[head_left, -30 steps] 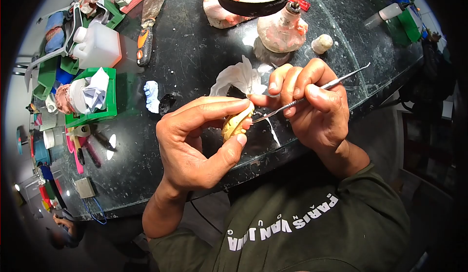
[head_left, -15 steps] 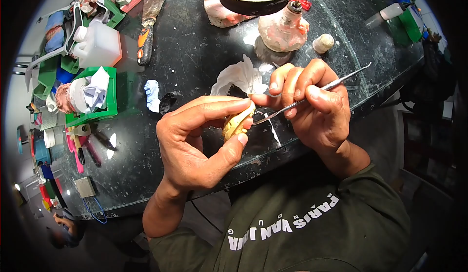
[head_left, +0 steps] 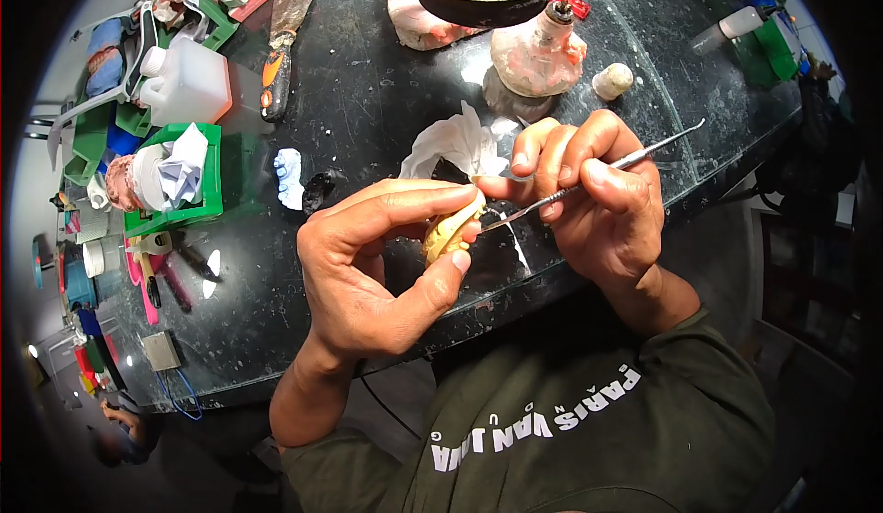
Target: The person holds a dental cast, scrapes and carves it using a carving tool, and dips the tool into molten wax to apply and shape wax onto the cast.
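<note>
Between the fingertips and thumb of my left hand (head_left: 372, 260) is a yellow dental cast (head_left: 448, 234), with pink material along its right side. My right hand (head_left: 602, 196) grips a slim metal wax carver (head_left: 635, 158) like a pen. One end of the carver reaches the pink edge of the cast, while its hooked end points up to the right. My right index fingertip is close to the top of the cast, beside the left fingertips. Crumpled white tissue (head_left: 452, 145) lies on the bench just beyond the hands.
Ahead stand a wax-smeared spirit lamp (head_left: 538, 61), a black pan (head_left: 478, 9) with red inside and a small pale cap (head_left: 612, 81). Leftward are a blue-white dental piece (head_left: 289, 179), a scraper (head_left: 278, 72), a green tray (head_left: 213, 177) and a plastic jug (head_left: 189, 81). A person (head_left: 124, 430) shows far left.
The whole view has shifted very slightly. Both hands keep nearly the same pose, with the carver still at the cast's pink edge.
</note>
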`<state>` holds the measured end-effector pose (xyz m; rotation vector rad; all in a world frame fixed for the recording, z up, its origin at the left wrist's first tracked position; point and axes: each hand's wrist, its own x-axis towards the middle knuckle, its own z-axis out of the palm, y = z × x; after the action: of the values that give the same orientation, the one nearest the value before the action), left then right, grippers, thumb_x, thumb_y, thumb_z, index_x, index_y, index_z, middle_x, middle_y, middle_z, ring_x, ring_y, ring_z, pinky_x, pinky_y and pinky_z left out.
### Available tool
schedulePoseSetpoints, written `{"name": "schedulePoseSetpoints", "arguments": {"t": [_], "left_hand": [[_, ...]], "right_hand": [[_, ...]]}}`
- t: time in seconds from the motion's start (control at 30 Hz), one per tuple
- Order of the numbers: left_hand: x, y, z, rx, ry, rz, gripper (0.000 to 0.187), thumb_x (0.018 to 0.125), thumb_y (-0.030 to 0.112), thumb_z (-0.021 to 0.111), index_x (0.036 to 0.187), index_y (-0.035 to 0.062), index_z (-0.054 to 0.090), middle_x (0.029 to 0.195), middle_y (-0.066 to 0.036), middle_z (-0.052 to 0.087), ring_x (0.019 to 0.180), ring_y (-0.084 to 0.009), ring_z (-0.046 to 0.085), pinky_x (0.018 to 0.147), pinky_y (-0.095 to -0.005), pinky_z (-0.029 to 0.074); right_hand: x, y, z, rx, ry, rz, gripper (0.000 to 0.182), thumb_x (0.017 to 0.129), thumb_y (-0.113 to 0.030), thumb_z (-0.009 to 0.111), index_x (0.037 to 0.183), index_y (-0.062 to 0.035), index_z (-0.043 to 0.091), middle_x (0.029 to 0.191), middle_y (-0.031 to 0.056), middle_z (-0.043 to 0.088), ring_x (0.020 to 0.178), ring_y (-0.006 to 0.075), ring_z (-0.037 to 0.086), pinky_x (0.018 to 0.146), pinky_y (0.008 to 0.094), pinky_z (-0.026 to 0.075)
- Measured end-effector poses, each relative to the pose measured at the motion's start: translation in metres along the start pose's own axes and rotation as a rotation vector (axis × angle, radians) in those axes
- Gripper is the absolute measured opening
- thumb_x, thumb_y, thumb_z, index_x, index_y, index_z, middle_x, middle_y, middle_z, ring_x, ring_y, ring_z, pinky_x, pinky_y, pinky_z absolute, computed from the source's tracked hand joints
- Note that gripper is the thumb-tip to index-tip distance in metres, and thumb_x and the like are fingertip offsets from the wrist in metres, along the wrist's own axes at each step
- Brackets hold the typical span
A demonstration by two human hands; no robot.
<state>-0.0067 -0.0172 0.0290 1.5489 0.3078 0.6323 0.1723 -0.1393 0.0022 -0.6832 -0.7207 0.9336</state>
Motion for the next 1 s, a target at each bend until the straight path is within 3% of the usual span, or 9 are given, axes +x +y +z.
{"name": "schedulePoseSetpoints", "arguments": {"t": [0.33, 0.5, 0.83, 1.0], "left_hand": [[0.0009, 0.0011, -0.0004, 0.004, -0.016, 0.008, 0.037, 0.074, -0.011, 0.067, 0.111, -0.0071, 0.072, 0.108, -0.020, 0.072, 0.090, -0.0178, 0.073, 0.080, -0.0260, 0.058], [0.0007, 0.0011, -0.0003, -0.001, -0.019, 0.010, 0.037, 0.074, -0.012, 0.067, 0.111, -0.0069, 0.072, 0.109, -0.019, 0.072, 0.091, -0.0177, 0.073, 0.080, -0.0260, 0.058], [0.0004, 0.0005, -0.0005, -0.002, -0.022, 0.015, 0.037, 0.075, -0.011, 0.067, 0.111, -0.0071, 0.072, 0.109, -0.019, 0.072, 0.091, -0.0178, 0.073, 0.081, -0.0260, 0.058], [0.0001, -0.0001, -0.0002, -0.007, -0.023, 0.006, 0.038, 0.075, -0.011, 0.069, 0.112, -0.0069, 0.072, 0.108, -0.019, 0.072, 0.091, -0.0180, 0.073, 0.080, -0.0264, 0.058]], "right_hand": [[0.0010, -0.0017, 0.0014, -0.002, 0.006, 0.005, 0.015, 0.097, -0.019, 0.049, 0.092, -0.0048, 0.049, 0.072, 0.0120, 0.052, 0.101, 0.0234, 0.055, 0.097, 0.0568, 0.057], [-0.0002, 0.0027, 0.0025, 0.113, 0.030, -0.035, 0.016, 0.097, -0.013, 0.051, 0.094, 0.0024, 0.051, 0.099, 0.0227, 0.059, 0.082, 0.0182, 0.060, 0.093, 0.0469, 0.059], [0.0001, 0.0027, 0.0016, 0.098, 0.038, -0.030, 0.016, 0.098, -0.013, 0.050, 0.095, 0.0024, 0.052, 0.103, 0.0223, 0.060, 0.079, 0.0171, 0.062, 0.092, 0.0439, 0.059], [0.0008, -0.0025, -0.0005, -0.002, 0.023, 0.003, 0.016, 0.099, -0.018, 0.048, 0.091, -0.0039, 0.049, 0.074, 0.0128, 0.052, 0.101, 0.0242, 0.055, 0.096, 0.0574, 0.059]]}}
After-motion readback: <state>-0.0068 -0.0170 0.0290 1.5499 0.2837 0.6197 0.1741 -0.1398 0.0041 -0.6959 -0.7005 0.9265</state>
